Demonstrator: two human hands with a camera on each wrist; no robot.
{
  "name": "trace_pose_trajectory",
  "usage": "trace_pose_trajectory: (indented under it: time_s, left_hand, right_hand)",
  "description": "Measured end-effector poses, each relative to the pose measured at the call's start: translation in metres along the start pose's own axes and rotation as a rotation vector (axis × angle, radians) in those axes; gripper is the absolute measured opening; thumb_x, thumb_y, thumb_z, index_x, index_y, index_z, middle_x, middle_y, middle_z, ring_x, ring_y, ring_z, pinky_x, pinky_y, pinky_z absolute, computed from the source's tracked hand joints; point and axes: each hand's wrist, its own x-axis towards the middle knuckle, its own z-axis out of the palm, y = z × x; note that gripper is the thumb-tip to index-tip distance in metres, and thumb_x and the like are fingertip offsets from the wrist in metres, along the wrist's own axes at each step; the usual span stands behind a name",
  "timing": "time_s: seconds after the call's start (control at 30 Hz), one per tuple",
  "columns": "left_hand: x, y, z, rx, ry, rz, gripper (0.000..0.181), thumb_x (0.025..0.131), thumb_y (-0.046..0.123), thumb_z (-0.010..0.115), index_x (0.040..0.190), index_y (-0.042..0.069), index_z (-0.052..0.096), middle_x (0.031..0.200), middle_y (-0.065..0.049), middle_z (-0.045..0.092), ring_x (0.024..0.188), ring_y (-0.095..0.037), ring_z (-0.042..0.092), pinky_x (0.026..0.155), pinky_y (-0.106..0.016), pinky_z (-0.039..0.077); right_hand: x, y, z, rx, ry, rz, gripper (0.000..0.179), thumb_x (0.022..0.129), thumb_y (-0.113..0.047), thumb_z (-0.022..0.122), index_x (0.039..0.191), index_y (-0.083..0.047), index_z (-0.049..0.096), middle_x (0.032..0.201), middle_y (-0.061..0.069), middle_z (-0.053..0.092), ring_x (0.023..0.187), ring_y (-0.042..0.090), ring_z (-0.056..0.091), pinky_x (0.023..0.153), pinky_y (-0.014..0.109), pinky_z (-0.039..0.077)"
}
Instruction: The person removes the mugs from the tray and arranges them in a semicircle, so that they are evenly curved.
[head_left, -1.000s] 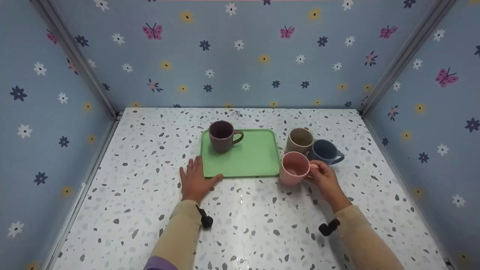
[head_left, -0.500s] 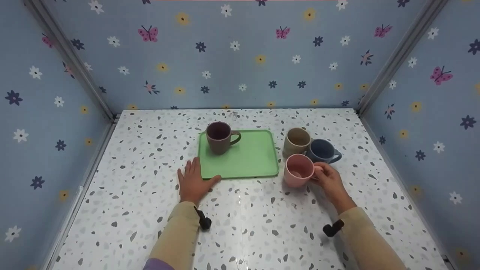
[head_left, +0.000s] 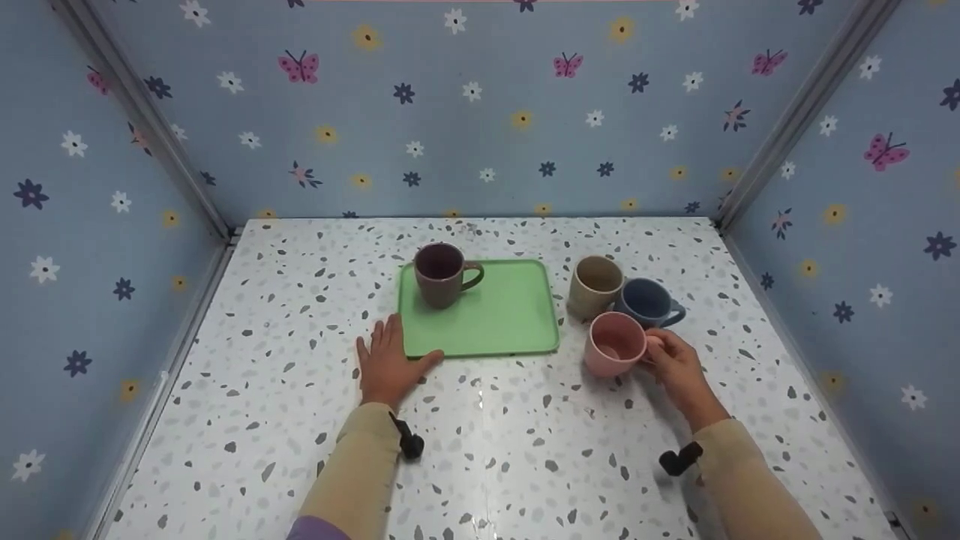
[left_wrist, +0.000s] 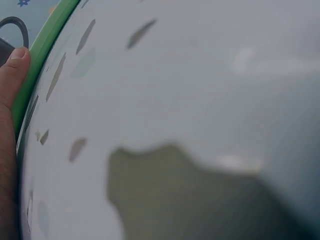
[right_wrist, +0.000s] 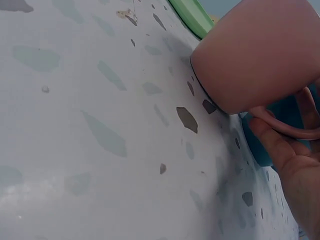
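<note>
The right hand (head_left: pixel 681 375) pinches the handle of a pink mug (head_left: pixel 613 346), which is upright at the right of the tray; whether its base touches the table I cannot tell. In the right wrist view, fingers (right_wrist: pixel 280 145) grip that handle. The left hand (head_left: pixel 390 367) lies with straight, spread fingers against the near left corner of a green tray (head_left: pixel 502 322). On the tray's left side stands a dark brown mug (head_left: pixel 440 277), its handle to the right. Just behind the pink mug are a tan mug (head_left: pixel 595 289) and a blue mug (head_left: pixel 646 302).
A white speckled table (head_left: pixel 480 457) bears everything. Blue flowered walls (head_left: pixel 480 112) rise at the back and both sides, with grey metal strips (head_left: pixel 810 112) at the corners.
The right hand has moved the pink mug rightward, away from the tray's edge. The left hand has stayed at the tray's corner. The view has shifted slightly.
</note>
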Motion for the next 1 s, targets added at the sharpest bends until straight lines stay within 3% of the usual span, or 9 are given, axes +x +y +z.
trace_pose_trajectory:
  time_s: [0.33, 0.6, 1.0]
  left_hand:
    - [0.0, 0.001, 0.0, 0.018, -0.001, -0.003, 0.121, 0.08, 0.087, 0.052, 0.163, 0.007, 0.012, 0.169, -0.011, 0.014, 0.156, -0.033, 0.006, 0.121, -0.057, -0.012]
    - [0.0, 0.002, -0.003, 0.03, -0.006, 0.004, 0.124, 0.079, 0.089, 0.049, 0.162, 0.005, 0.014, 0.169, -0.013, 0.016, 0.155, -0.034, 0.007, 0.122, -0.058, -0.01]
    - [0.001, 0.001, -0.001, 0.033, -0.005, -0.003, 0.122, 0.08, 0.087, 0.051, 0.163, 0.006, 0.012, 0.169, -0.012, 0.014, 0.155, -0.034, 0.006, 0.122, -0.058, -0.011]
  right_hand:
    - [-0.005, 0.001, -0.016, -0.008, -0.021, 0.013, 0.043, 0.1, -0.032, 0.062, 0.131, -0.003, 0.057, 0.115, -0.003, 0.067, 0.108, 0.014, 0.067, 0.096, 0.04, 0.057]
    - [-0.006, 0.003, -0.029, 0.079, -0.021, 0.024, 0.027, 0.099, -0.028, 0.063, 0.122, -0.014, 0.064, 0.11, -0.006, 0.07, 0.105, 0.014, 0.068, 0.089, 0.033, 0.059]
    - [-0.004, 0.005, -0.047, 0.023, -0.056, 0.046, 0.029, 0.102, -0.029, 0.06, 0.126, -0.012, 0.063, 0.112, -0.006, 0.07, 0.106, 0.013, 0.068, 0.093, 0.033, 0.058]
